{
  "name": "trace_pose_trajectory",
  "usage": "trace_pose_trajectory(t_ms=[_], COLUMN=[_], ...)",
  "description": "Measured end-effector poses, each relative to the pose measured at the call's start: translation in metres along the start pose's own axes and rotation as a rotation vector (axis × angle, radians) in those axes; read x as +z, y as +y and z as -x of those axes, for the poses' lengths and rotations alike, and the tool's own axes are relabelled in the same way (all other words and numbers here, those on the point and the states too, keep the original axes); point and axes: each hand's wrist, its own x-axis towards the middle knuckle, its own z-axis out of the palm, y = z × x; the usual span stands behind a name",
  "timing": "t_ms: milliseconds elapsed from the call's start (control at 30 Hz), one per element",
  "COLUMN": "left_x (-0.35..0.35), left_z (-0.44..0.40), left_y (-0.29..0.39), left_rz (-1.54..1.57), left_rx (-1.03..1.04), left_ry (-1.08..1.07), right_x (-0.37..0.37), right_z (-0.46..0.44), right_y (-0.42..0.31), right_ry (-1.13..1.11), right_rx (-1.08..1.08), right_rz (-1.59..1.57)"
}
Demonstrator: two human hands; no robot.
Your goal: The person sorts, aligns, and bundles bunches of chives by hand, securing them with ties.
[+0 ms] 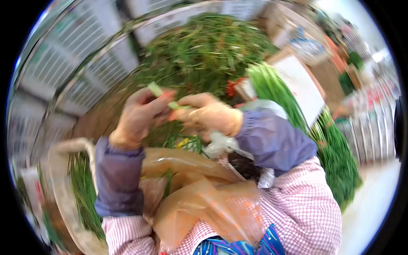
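Note:
My left hand [138, 114] is raised over the lap, its fingers pinched on a short pale green strip [155, 89], which looks like a piece of stalk. Close beside it, my right hand [212, 114] is closed with its fingertips at the lower end of the same strip. Motion blur hides the exact grip. Orange patches show at the fingertips of both hands. Below them, an orange translucent plastic apron [208, 204] covers the lap, with a few green blades on it. A whitish plastic bag [221, 145] hangs under my right wrist.
A large heap of loose green leaves [208, 46] lies ahead. To the right are bundled green chives [276, 89], a white board [297, 83] and another bundle [338, 161]. White slatted crates [76, 38] line the left. A pale-rimmed container [59, 182] holds more greens.

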Motion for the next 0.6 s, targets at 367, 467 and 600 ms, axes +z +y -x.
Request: trace_pose_trajectory(t_ms=[367,467,600], left_x=[0.017,-0.001,-0.029], left_z=[0.014,0.016,0.019], left_y=[-0.023,-0.021,-0.025], left_rz=[-0.315,-0.372,-0.415], left_rx=[-0.019,-0.215,-0.133], left_ry=[-0.026,-0.213,-0.007], right_x=[0.012,0.013,-0.017], right_z=[0.010,0.024,0.040], right_y=[0.065,0.059,0.056], right_ry=[-0.082,-0.091,-0.152], right_rx=[-0.017,0.050,0.092], right_rz=[-0.484,-0.384,-0.546])
